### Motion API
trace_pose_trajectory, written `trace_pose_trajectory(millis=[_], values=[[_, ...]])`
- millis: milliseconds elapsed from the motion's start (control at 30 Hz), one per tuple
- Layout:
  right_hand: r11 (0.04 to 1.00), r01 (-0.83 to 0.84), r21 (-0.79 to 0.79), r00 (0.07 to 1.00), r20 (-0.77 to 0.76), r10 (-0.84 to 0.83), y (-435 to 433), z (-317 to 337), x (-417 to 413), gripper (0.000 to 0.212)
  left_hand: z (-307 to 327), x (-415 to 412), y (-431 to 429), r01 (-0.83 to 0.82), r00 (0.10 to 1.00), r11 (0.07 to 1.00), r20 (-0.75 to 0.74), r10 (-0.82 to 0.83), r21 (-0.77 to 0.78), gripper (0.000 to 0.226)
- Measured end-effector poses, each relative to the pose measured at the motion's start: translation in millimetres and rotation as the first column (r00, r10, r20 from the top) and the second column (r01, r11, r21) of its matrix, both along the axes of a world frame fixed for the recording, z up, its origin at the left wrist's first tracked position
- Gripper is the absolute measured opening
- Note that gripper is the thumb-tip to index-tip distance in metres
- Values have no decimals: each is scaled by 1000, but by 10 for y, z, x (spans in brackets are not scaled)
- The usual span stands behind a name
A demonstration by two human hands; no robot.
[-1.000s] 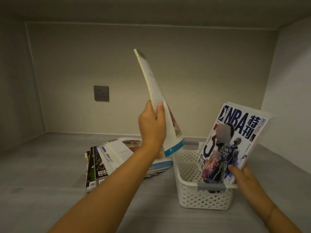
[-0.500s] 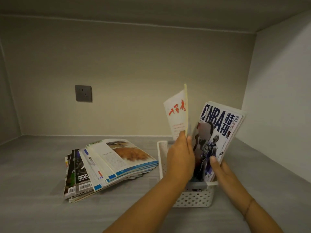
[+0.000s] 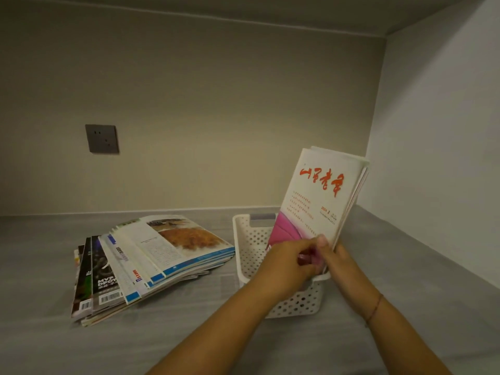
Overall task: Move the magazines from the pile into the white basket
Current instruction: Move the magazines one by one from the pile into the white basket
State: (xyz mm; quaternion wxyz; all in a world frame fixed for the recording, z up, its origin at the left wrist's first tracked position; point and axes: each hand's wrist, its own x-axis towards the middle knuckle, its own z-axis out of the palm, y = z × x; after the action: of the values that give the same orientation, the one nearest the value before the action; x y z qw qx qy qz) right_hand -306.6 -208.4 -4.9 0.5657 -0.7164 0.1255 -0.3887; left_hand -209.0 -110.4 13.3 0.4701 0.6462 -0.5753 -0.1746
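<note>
While white magazine [image 3: 316, 201] leans in white basket [image 3: 250, 239], right hand [image 3: 336, 257] pinches its cover. Left hand [image 3: 290, 262], fingers curled, grips its lower edge.

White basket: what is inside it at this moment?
A red-titled magazine stands in the white basket, gripped by the left hand and right hand. A second magazine sits behind it, cover hidden.

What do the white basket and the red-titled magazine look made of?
The white basket looks like moulded plastic, matte: its walls are perforated with round holes. The red-titled magazine is paper, page edges showing along its right side; cover looks matte, though dim light leaves that open.
</note>
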Motion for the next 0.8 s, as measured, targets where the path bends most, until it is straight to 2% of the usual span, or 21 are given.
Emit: trace_pose_trajectory(millis=[67, 133, 233, 333, 400, 467, 533, 600, 667, 700, 767, 800], values=[[999, 31, -24, 1000, -5, -31, 15, 4, 16, 58, 39, 43, 34, 60, 995, 997, -81, -57, 39, 38], [997, 55, -47, 998, -19, -56, 12, -1, 38, 61, 82, 83, 66, 91, 992, 995, -92, -86, 51, 42], [993, 73, -94, 996, -48, -78, 8, -22, 67, 58, 151, 132, 77, 110, 994, 984, -7, -110, 142, 64], [988, 99, -120, 992, -64, -107, 7, -41, 81, 56, 177, 139, 58, 148, 983, 943, 57, -173, 296, 74], [984, 116, -133, 988, -83, -128, -4, -52, 81, 57, 172, 140, 69, 147, 983, 927, 55, -176, 344, 72], [980, 146, -137, 982, -97, -160, -11, -61, 76, 58, 167, 175, 111, 157, 986, 935, 4, -166, 317, 63], [973, 167, -157, 975, -118, -186, -10, -69, 69, 56, 167, 308, 164, 60, 996, 975, 46, -71, 214, 51], [974, 162, -158, 974, -131, -183, -4, -79, 66, 54, 150, 586, 242, -196, 978, 977, 84, 189, 85, 47], [976, 159, -148, 974, -137, -179, 1, -80, 62, 53, 106, 981, 385, -506, 862, 862, 8, 506, 4, 45], [976, 158, -150, 973, -142, -180, 6, -76, 61, 53, 67, 1211, 477, -653, 757, 757, -5, 653, 5, 46], [977, 157, -144, 974, -144, -177, 5, -79, 60, 52, -37, 1672, 714, -868, 496, 493, 177, 850, 66, 52], [978, 158, -136, 974, -143, -177, 3, -85, 62, 53, -109, 1883, 831, -920, 393, 374, 287, 874, 120, 62]])
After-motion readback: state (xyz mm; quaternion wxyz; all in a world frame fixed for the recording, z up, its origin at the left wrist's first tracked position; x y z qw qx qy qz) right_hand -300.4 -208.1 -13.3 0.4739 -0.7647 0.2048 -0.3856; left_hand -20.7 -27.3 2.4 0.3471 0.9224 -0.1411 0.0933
